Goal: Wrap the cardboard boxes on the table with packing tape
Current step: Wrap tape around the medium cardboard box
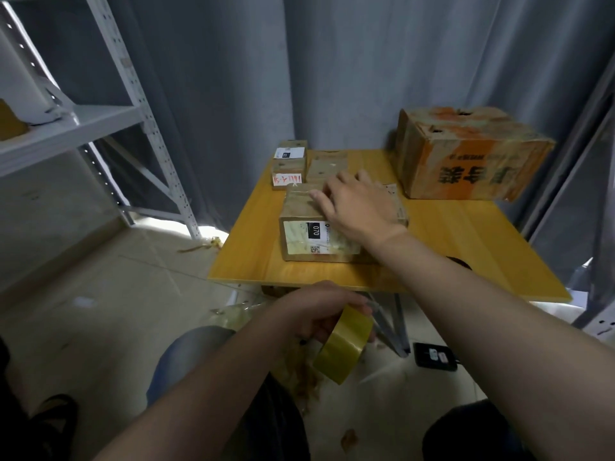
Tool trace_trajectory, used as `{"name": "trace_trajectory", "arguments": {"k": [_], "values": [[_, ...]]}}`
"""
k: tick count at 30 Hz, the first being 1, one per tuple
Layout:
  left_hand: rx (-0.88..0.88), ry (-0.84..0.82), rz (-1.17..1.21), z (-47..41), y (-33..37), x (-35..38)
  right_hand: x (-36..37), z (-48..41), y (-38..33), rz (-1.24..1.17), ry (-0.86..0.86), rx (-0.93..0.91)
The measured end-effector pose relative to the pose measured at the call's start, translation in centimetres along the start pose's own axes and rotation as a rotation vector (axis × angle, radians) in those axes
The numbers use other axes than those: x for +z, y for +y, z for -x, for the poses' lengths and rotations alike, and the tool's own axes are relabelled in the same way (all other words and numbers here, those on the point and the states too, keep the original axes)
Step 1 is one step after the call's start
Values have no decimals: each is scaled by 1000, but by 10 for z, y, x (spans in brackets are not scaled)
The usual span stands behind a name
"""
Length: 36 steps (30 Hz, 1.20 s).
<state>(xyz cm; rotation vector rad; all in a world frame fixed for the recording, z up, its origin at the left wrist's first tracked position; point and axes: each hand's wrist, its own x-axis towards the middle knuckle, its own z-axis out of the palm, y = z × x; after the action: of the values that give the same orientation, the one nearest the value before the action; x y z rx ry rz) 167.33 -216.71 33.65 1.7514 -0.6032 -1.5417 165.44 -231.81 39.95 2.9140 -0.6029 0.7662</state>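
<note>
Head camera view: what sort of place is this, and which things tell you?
Probably a parcel packing or storage room: labelled cardboard boxes on a table, a tape roll in the left hand, metal shelving nearby.

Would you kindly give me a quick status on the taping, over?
Left hand grips tape roll, off the table. Right hand flat on box. Other boxes behind, none blocking.

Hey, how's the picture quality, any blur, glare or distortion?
Head view: the wide lens tilts the shelf rack; the large box looks smeared, yet the near box's 070 label reads clearly; glare hits the floor under the curtain; the left hand's tape roll is soft.
</note>
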Motion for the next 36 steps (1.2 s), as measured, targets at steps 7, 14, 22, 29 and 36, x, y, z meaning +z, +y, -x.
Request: {"name": "trace_trajectory", "arguments": {"k": [7,14,22,29,36], "values": [[-14,-36,10,-3,2,2,13,16,3,312,134,-209],[-18,-73,-26,-3,6,9,24,25,6,433,253,-380],[90,-29,-10,12,8,11,9,32,6,154,164,-418],[376,175,140,56,23,2,-43,34,5,-959,177,4],[614,455,213,89,65,-6,-74,38,14,-937,-166,140]]}}
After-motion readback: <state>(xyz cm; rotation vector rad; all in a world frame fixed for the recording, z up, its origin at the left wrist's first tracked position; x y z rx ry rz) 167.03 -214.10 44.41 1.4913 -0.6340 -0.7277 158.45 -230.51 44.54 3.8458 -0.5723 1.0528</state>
